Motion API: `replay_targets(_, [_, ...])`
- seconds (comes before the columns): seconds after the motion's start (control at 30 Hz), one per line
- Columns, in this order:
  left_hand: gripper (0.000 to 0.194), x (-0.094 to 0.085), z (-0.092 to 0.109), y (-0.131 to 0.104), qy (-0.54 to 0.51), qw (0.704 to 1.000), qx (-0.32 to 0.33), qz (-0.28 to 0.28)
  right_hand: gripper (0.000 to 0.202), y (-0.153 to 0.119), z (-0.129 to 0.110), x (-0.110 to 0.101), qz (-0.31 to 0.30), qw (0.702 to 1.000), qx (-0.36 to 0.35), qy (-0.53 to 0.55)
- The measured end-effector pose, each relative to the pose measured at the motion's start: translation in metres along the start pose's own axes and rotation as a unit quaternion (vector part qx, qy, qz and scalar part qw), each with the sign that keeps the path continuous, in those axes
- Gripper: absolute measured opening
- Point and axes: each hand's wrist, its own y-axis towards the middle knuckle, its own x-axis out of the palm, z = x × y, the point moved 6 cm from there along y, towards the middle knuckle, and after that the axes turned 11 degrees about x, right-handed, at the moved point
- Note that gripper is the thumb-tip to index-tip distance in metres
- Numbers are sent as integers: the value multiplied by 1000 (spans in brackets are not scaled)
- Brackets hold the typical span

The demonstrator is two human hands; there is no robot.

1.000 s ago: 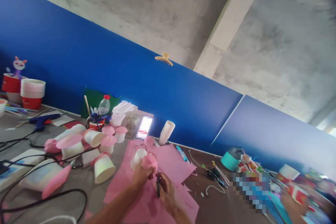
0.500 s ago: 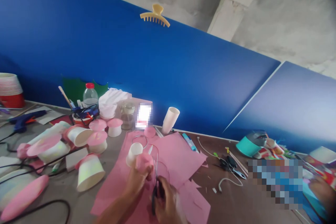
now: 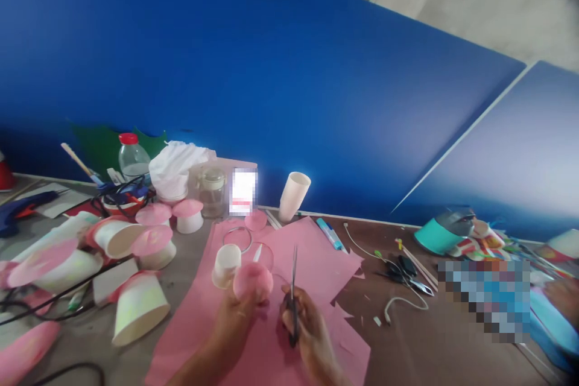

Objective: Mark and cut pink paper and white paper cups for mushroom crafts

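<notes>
Left hand (image 3: 236, 318) pinched a pink paper disc (image 3: 253, 280) near its lower edge, over the pink paper sheet (image 3: 194, 329) on the table (image 3: 402, 353). Right hand (image 3: 311, 327) gripped black-handled scissors (image 3: 293, 313), blades pointing away from the person, clear of the disc. White paper cup (image 3: 227, 260) sat just beside the disc, on its left. Lidded jar (image 3: 211, 194) stood farther back.

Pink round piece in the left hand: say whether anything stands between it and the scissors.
Nothing visible stands between the pink round piece and the scissors; just a gap over the pink paper.
</notes>
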Motion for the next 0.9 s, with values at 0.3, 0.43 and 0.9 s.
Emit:
replay_targets(0.3, [53, 4, 18, -26, 226, 844, 451, -184, 41, -5, -3, 21, -90, 928, 219, 288])
replay_targets(0.43, [59, 3, 13, -30, 268, 807, 482, -212, 44, -6, -7, 17, -84, 908, 249, 326])
replay_targets(0.9, [52, 11, 2, -9, -88, 987, -11, -131, 45, -5, -48, 3, -88, 977, 62, 185])
